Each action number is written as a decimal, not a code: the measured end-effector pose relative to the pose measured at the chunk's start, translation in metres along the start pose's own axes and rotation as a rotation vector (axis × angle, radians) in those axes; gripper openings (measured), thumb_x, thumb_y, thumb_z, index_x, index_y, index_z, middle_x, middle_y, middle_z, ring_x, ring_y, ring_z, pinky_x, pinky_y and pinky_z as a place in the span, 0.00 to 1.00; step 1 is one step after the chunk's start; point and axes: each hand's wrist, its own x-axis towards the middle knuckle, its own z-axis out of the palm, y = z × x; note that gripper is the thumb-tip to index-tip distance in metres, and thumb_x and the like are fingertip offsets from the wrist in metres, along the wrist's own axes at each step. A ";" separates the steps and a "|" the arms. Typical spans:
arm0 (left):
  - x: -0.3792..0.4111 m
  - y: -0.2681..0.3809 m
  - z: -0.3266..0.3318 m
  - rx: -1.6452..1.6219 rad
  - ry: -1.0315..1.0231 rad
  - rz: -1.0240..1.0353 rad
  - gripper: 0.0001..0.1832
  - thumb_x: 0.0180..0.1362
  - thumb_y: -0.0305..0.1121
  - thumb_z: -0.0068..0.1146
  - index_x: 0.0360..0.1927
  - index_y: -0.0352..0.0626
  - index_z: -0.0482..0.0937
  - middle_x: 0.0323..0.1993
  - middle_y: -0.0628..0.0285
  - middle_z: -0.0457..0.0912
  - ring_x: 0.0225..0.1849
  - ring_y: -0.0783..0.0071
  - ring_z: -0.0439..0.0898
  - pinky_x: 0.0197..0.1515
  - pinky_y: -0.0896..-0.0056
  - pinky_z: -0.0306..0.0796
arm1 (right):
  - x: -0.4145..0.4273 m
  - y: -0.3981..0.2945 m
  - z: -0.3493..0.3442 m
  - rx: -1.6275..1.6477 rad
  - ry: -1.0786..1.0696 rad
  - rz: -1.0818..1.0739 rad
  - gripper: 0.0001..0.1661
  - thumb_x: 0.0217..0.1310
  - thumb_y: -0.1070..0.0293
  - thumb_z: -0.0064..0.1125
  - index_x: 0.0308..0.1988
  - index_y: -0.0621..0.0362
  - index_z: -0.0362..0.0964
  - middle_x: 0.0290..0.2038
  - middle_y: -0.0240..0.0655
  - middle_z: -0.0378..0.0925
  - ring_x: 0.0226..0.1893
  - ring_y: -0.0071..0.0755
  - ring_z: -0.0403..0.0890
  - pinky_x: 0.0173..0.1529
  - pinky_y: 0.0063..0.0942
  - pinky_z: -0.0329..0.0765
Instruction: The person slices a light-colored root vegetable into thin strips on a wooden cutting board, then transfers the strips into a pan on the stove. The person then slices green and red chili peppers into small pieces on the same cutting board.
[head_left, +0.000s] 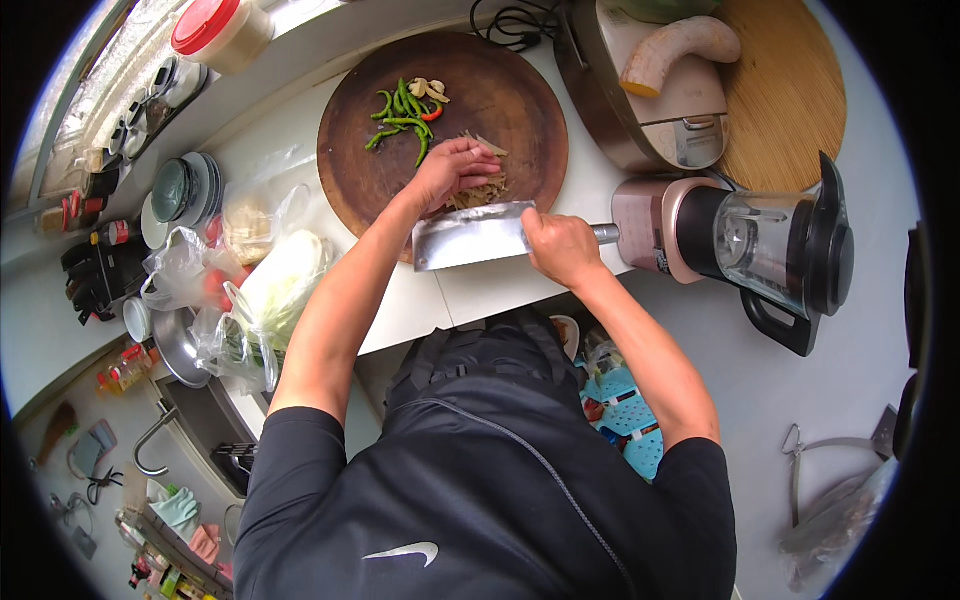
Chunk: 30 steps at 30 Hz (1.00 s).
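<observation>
My right hand grips a broad Chinese cleaver by the rear of its blade and its metal handle. The blade lies tilted at the near edge of a round wooden chopping board. My left hand is on the board, fingers loosely curled, over a heap of thin brownish strips. The fingers partly cover the strips, and more stick out beyond them. Whole green chilies lie farther back on the board, one of them with a red end. Beside these are several garlic cloves.
To the right stand a blender and a rice cooker with a curved piece of squash on its lid. Plastic bags with a pale leafy cabbage, stacked dishes and a metal bowl are left. A sink faucet is lower left.
</observation>
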 end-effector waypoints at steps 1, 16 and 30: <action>-0.001 0.002 0.000 -0.082 0.025 0.017 0.12 0.78 0.35 0.48 0.54 0.38 0.78 0.53 0.53 0.85 0.57 0.63 0.86 0.55 0.67 0.82 | -0.005 0.002 -0.001 -0.008 -0.003 0.005 0.07 0.52 0.76 0.58 0.31 0.58 0.66 0.21 0.40 0.80 0.22 0.47 0.84 0.26 0.42 0.80; -0.027 -0.003 0.016 -0.184 0.095 0.194 0.14 0.77 0.37 0.50 0.53 0.36 0.79 0.46 0.54 0.85 0.48 0.64 0.87 0.54 0.64 0.82 | -0.019 0.022 -0.022 -0.024 0.011 0.037 0.13 0.46 0.74 0.65 0.32 0.56 0.68 0.21 0.38 0.78 0.22 0.47 0.84 0.28 0.44 0.79; -0.023 0.007 -0.045 1.151 0.820 0.371 0.14 0.53 0.35 0.74 0.36 0.40 0.80 0.36 0.50 0.84 0.40 0.47 0.83 0.43 0.49 0.76 | -0.007 0.040 -0.011 0.225 0.020 0.797 0.09 0.58 0.68 0.65 0.41 0.51 0.84 0.29 0.43 0.86 0.34 0.54 0.88 0.39 0.46 0.81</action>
